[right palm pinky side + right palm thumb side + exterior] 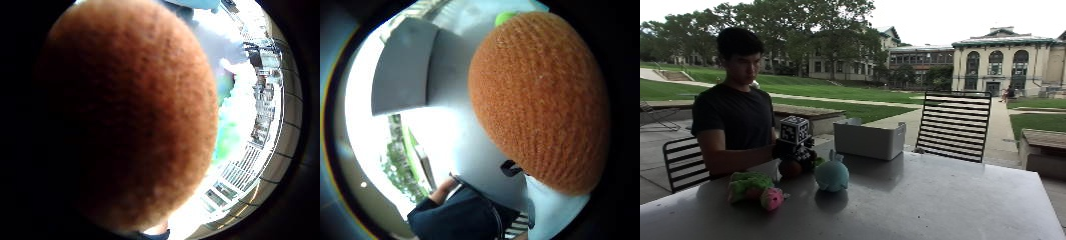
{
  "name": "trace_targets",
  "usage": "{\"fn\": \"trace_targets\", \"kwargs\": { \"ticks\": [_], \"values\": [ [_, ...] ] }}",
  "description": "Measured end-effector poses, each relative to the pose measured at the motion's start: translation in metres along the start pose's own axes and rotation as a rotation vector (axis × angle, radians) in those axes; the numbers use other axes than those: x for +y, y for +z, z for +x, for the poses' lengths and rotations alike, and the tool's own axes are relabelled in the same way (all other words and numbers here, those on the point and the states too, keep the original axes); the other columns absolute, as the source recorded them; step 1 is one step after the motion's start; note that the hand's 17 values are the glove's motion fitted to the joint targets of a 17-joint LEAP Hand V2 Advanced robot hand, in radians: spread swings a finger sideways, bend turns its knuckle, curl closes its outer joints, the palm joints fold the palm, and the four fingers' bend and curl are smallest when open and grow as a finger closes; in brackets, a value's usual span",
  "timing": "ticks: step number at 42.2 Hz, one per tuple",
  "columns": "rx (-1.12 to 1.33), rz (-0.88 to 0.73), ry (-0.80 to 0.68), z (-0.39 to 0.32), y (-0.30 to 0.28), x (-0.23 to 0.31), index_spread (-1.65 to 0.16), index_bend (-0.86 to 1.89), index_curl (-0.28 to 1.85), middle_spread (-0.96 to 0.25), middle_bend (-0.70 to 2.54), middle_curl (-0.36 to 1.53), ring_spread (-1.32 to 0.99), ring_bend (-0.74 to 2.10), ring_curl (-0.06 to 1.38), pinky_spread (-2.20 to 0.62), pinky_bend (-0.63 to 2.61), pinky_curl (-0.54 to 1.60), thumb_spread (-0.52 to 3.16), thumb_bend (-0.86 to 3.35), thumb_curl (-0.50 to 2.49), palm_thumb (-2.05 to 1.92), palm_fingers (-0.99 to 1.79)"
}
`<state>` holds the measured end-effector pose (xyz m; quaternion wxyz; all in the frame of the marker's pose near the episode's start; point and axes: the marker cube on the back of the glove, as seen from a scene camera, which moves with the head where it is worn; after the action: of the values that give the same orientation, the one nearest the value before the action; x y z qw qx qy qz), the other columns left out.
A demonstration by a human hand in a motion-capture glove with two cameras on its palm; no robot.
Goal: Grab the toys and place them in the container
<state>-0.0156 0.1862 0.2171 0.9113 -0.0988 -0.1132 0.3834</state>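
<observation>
In the outside view my gloved right hand (796, 151) sits on top of an orange knitted ball toy (789, 168) at the table's left side and grips it. That orange toy (125, 115) fills much of both palm views (540, 100), with a bit of green at its top. A teal plush toy (832, 175) stands just right of the hand. A green plush toy (746, 185) and a pink one (772, 198) lie nearer the front left. The white open container (869, 141) stands behind the teal toy; it also shows as a grey box (402, 70).
The grey table (939, 200) stretches to the right. A black slatted chair (953, 125) stands at its far side, and another chair (683, 160) is behind the seated person at the left.
</observation>
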Motion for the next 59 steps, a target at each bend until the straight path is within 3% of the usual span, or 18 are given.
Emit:
{"fn": "trace_targets", "kwargs": {
  "ticks": [6,17,24,38,51,59],
  "values": [
    [0.011,0.041,0.014,0.007,-0.007,-0.005,-0.09,0.74,0.62,-0.18,0.78,0.55,-0.34,1.13,0.51,-0.38,0.61,0.35,1.18,0.46,0.52,0.85,1.38],
    [0.117,0.061,0.055,0.027,-0.036,-0.024,-0.11,0.76,0.67,-0.02,0.87,0.56,-0.30,1.20,0.52,-0.44,0.76,0.43,1.04,0.47,0.63,0.90,1.29],
    [0.105,0.086,0.094,0.021,-0.086,-0.038,-0.15,0.65,0.70,-0.15,1.01,0.58,-0.35,1.23,0.53,-0.45,0.77,0.44,0.79,0.29,0.67,0.72,1.15],
    [0.086,0.243,0.047,-0.012,-0.209,-0.077,-0.24,0.35,0.78,-0.31,0.93,0.57,-0.39,1.27,0.53,-0.44,0.89,0.46,0.65,0.12,0.74,0.59,1.03],
    [0.045,0.333,-0.075,-0.149,-0.293,-0.103,-0.31,0.16,0.87,-0.36,0.89,0.58,-0.41,1.26,0.52,-0.43,0.90,0.44,0.64,0.07,0.80,0.60,1.04],
    [0.045,0.344,-0.149,-0.178,-0.304,-0.114,-0.34,0.14,0.94,-0.38,0.87,0.59,-0.41,1.26,0.52,-0.44,0.90,0.44,0.64,0.05,0.84,0.61,1.03]
  ]
}}
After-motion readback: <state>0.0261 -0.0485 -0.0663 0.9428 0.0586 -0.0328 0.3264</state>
